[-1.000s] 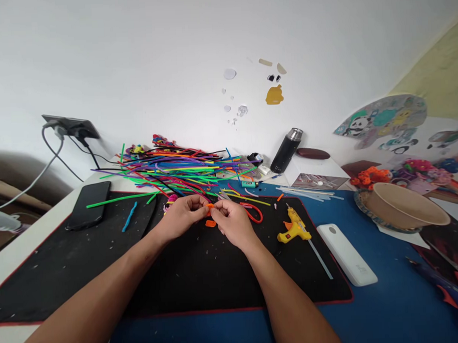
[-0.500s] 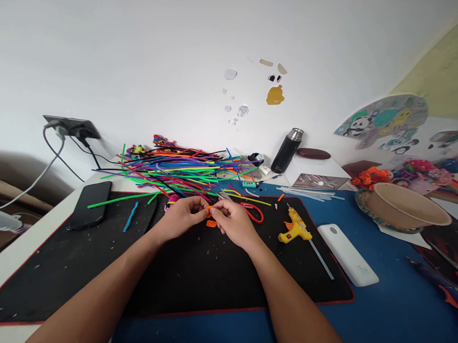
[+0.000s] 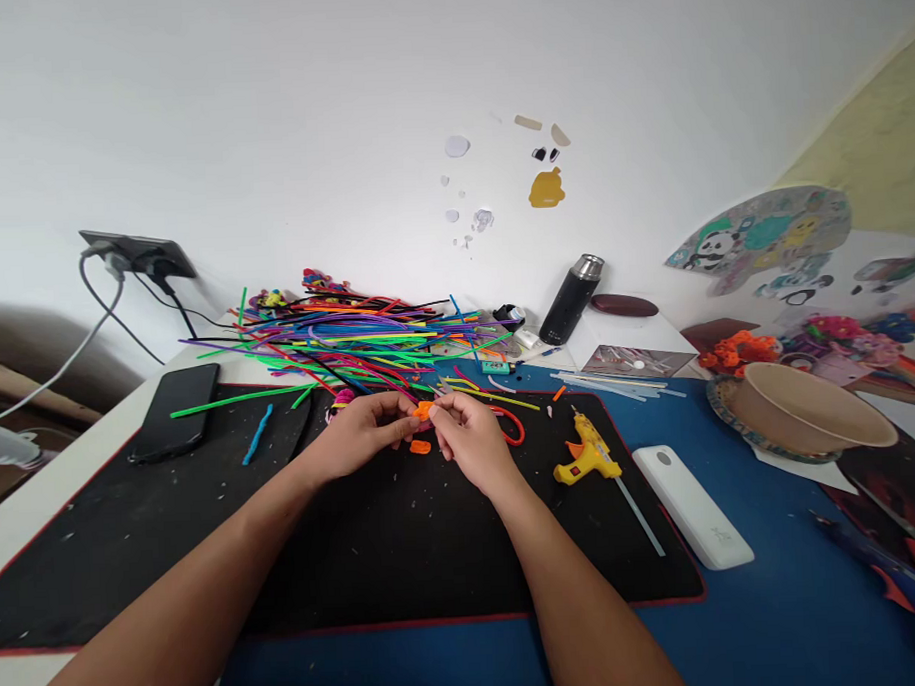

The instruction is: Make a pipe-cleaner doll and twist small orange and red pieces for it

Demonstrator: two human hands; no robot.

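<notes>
Between the fingertips of both hands sits a small orange pipe-cleaner piece [image 3: 424, 411]. My left hand [image 3: 367, 431] pinches its left side, and my right hand [image 3: 470, 433] grips it from the right with thumb and fingers. Just below lies a second orange pipe-cleaner piece [image 3: 420, 447], flat on the black mat [image 3: 390, 565]. Red-handled scissors [image 3: 514, 426] lie behind my right hand, partly covered by it. A pink and yellow striped pipe-cleaner figure [image 3: 342, 399] is half hidden behind my left hand.
A yellow glue gun [image 3: 590, 453] and a white power bank [image 3: 694, 505] lie on the right. Heaped pipe cleaners [image 3: 352, 337] line the wall, near a black flask [image 3: 572, 301]. At left are a phone [image 3: 176, 411] and a twisted blue piece [image 3: 258, 435]. A beige bowl [image 3: 812, 411] stands far right.
The orange piece in my fingers has turned and shows more of its face. My right hand has shifted slightly. The other orange piece stays on the mat.
</notes>
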